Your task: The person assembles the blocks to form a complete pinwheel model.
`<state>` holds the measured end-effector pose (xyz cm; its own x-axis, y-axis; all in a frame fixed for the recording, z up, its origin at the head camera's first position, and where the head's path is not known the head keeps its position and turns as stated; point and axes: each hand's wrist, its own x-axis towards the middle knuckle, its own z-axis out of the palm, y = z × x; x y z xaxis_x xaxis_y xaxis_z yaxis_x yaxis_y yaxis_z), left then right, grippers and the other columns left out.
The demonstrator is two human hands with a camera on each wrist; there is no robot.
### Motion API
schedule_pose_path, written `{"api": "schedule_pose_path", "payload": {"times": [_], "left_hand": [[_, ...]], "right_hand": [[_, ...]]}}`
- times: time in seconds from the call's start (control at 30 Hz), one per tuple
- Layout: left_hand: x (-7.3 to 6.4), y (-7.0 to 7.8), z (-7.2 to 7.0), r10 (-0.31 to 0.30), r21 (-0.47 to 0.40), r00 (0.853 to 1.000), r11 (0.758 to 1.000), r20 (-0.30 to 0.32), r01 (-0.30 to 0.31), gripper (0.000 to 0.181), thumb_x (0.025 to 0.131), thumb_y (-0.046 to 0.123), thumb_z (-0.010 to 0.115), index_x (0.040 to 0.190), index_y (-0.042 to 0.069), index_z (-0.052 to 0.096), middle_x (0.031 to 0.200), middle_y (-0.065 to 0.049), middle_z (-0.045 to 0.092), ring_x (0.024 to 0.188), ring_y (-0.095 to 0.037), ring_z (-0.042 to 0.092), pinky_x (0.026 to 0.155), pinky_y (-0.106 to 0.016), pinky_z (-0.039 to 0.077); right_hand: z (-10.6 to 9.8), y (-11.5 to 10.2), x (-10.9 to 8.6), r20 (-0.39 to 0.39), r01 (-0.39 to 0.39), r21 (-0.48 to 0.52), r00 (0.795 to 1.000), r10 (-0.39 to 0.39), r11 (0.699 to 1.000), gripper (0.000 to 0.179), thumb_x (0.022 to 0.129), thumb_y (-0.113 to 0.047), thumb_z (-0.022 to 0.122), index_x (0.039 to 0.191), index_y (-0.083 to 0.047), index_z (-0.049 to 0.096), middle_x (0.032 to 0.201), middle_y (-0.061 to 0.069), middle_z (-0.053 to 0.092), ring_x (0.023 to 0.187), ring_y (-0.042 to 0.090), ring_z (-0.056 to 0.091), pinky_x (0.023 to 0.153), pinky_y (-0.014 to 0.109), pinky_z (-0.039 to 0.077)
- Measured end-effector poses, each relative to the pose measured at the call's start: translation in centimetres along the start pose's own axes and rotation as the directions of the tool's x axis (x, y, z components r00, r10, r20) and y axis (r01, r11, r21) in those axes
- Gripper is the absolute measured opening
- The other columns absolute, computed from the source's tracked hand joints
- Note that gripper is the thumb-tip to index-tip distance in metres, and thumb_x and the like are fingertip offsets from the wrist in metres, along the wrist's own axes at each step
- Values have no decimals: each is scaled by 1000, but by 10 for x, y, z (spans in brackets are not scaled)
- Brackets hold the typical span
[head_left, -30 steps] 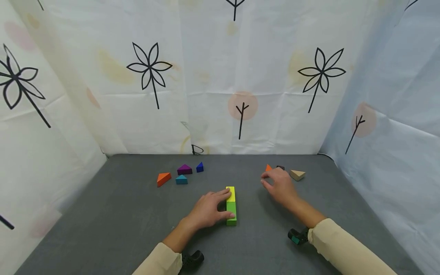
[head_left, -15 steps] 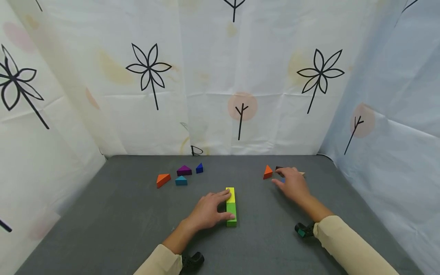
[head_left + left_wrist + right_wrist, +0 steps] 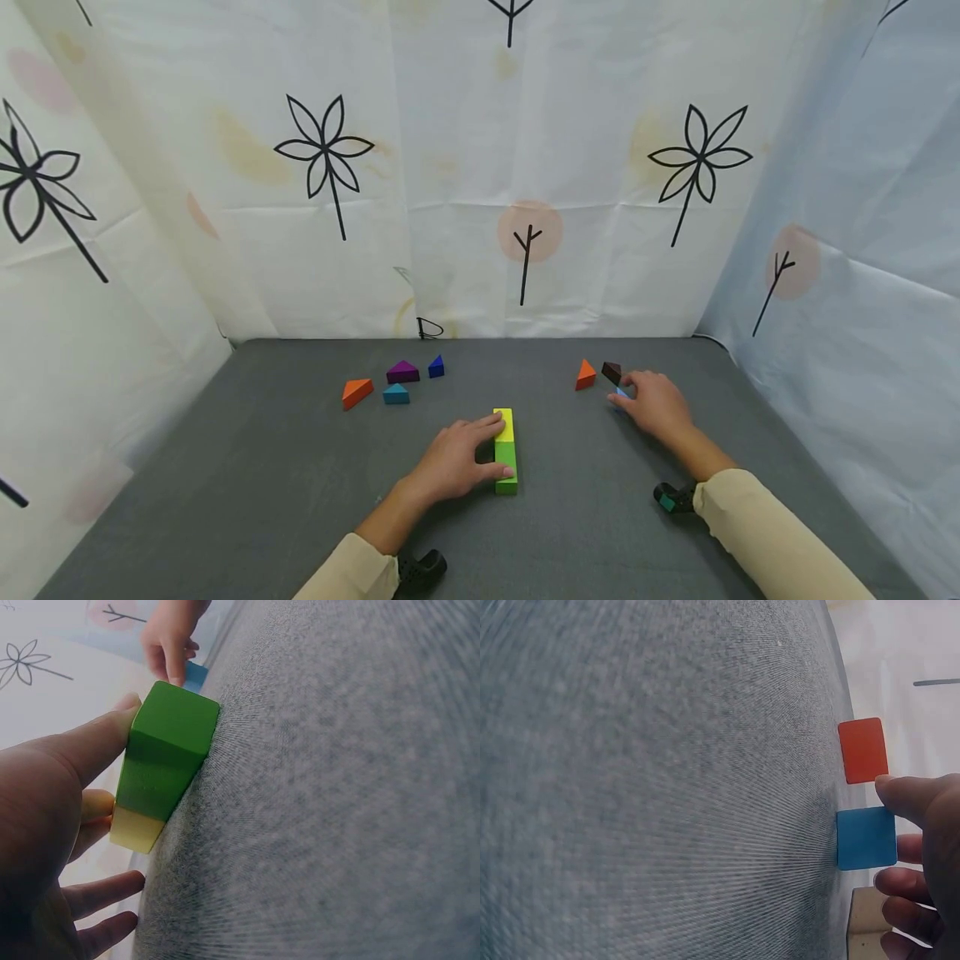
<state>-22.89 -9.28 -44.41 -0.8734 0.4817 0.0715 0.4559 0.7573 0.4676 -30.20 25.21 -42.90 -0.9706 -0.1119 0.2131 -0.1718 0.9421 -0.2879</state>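
In the head view a green block (image 3: 506, 458) and a yellow block (image 3: 503, 425) stand end to end in a column at the table's middle. My left hand (image 3: 453, 458) rests on them from the left, thumb on the green block, fingertips on the yellow one. To the right, my right hand (image 3: 656, 406) pinches a blue triangular block (image 3: 866, 838) between thumb and fingers, low at the table. A dark brown block (image 3: 611, 372) and an orange triangular block (image 3: 585, 376) lie just left of it. A beige block (image 3: 868, 922), hidden in the head view, shows below the fingers.
At the back left lie a red-orange block (image 3: 357, 393), a purple block (image 3: 403, 372), a teal block (image 3: 396, 394) and a dark blue block (image 3: 437, 367). White patterned cloth walls (image 3: 450, 167) border the grey table (image 3: 262, 500).
My right hand has moved right, from near the orange triangular block to the blue one, and its fingers have closed in. The left hand stays on the green and yellow blocks.
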Motion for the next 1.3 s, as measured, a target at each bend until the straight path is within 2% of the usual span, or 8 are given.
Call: {"api": "schedule_pose_path", "payload": {"times": [0.2,0.5,0.7,0.87,0.93,1.1,1.3], "left_hand": [[0,1,-2,-9,1,1000,1000,6,9,73,85,57,67,146,23,47,151,7,41,127,-27,46,100,-52,37],[-1,2,-1,-22,-2,1000,1000,16,22,73,85,57,67,146,24,47,150,7,41,128,-26,45,102,-52,36],[-1,1,0,-9,0,1000,1000,9,9,73,85,56,67,147,23,46,151,7,40,128,-27,45,102,-52,36],[-1,1,0,-7,1,1000,1000,3,7,73,85,56,67,147,22,47,151,7,40,128,-27,45,102,-53,35],[-2,1,0,-9,5,1000,1000,5,9,73,85,56,67,147,22,47,151,7,40,128,-27,45,102,-53,35],[-1,1,-1,-15,6,1000,1000,12,15,73,85,57,66,147,22,46,151,7,41,128,-27,45,102,-53,35],[0,3,-3,-13,15,1000,1000,16,13,73,85,57,67,146,23,47,151,8,40,128,-27,45,101,-52,36]], "right_hand": [[2,0,-1,1,10,5,1000,-10,1000,35,87,-34,73,99,-2,70,81,5,63,73,23,57,70,47,46],[5,-1,-6,3,-19,28,1000,19,999,36,86,-33,74,101,0,69,81,7,65,71,22,56,75,51,43],[5,-2,-8,-37,-5,59,999,8,998,34,87,-30,74,101,0,69,77,4,60,70,22,52,70,47,41],[3,-5,-5,-77,13,68,997,-7,998,33,86,-29,75,99,1,69,72,3,56,71,24,51,79,54,42],[3,-7,-3,-80,23,56,997,-18,998,33,87,-30,74,100,0,69,72,2,56,72,24,51,78,52,43],[-2,-16,3,-119,78,34,990,-74,996,32,86,-30,75,99,-1,70,75,3,60,71,24,51,64,41,40],[-10,-32,15,-139,121,37,984,-115,992,30,85,-30,77,97,-3,71,80,5,63,72,22,52,62,39,42]]}}
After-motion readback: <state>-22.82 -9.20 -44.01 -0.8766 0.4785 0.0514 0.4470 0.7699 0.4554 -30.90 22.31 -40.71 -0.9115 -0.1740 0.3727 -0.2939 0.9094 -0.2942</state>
